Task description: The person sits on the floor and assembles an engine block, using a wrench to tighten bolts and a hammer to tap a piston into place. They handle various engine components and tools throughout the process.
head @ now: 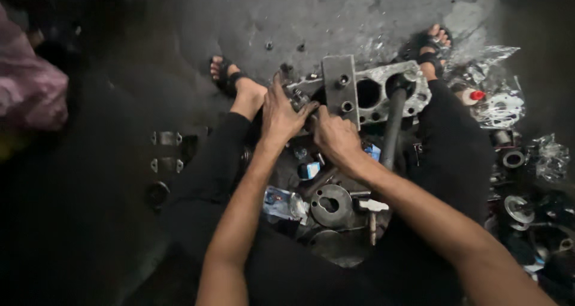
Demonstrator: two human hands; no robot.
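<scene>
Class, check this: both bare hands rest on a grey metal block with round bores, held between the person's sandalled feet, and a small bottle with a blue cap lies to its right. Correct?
Not quite. In the head view the bottle right of the metal block has a red cap, not blue. The left hand and right hand do rest on the block, between the sandalled feet.

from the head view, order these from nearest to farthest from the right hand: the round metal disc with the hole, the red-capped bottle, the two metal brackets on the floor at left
From the right hand:
1. Round metal disc, just below the hand, between the legs.
2. Red-capped bottle, off to the right, beside the clear plastic wrap.
3. Two metal brackets, far left on the dark floor, beyond the left leg.
</scene>
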